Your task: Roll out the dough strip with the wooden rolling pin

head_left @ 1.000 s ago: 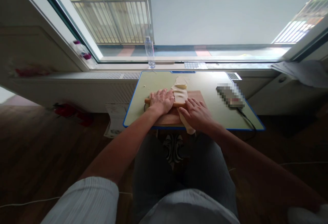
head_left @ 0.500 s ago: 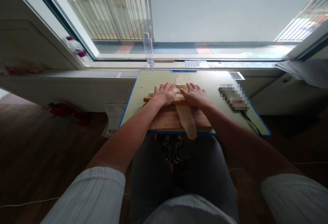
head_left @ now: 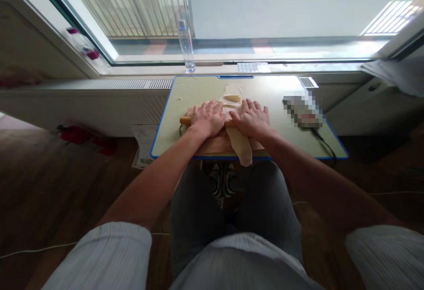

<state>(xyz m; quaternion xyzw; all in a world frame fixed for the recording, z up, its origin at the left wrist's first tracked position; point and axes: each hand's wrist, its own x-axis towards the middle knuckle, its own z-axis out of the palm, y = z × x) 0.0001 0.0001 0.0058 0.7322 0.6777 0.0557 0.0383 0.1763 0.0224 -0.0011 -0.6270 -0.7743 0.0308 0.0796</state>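
Observation:
A wooden rolling pin (head_left: 184, 120) lies crosswise over a long strip of pale dough (head_left: 241, 146). My left hand (head_left: 208, 115) rests palm down on the pin's left part, fingers stretched forward. My right hand (head_left: 252, 116) presses flat on its right part in the same way and covers that end. Beneath them is a wooden board (head_left: 212, 146), partly hidden by my hands and arms. The dough runs from beyond the pin to past the table's front edge, where its end hangs over. A yellowish elongated patch (head_left: 232, 98) shows on the far dough.
The small table (head_left: 281, 89) has a blue rim and stands against the windowsill. On its right lies a blurred-out device (head_left: 303, 111) with a black cable (head_left: 324, 142). A clear bottle (head_left: 187, 47) stands on the sill. Dough scraps (head_left: 178, 99) lie at left.
The rolling pin and both hands have come back toward me over the dough, uncovering more of its far part. My view has tilted downward a little.

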